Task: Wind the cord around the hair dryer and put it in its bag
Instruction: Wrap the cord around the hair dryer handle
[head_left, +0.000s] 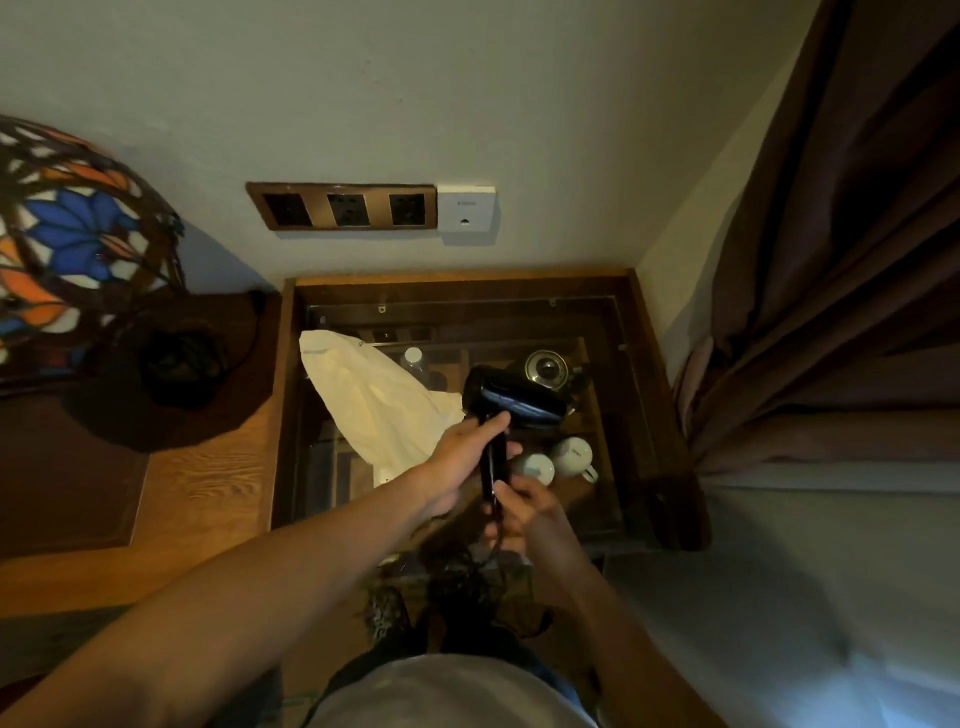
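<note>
A black hair dryer (519, 402) is held above a glass-topped table (457, 291), barrel pointing right. My left hand (462, 460) grips the upper part of its handle. My right hand (524, 512) holds the lower end of the handle, where the black cord (480, 564) leaves it. The cord hangs down in a loose dark tangle below my hands. A cream cloth bag (374, 402) lies flat on the glass, to the left of the dryer.
Two white cups (571, 454), a kettle (545, 369) and a bottle (414, 358) show under the glass. A stained-glass lamp (67, 244) stands on the wooden desk at left. Wall sockets (343, 208) sit above the table. A brown curtain (831, 291) hangs at right.
</note>
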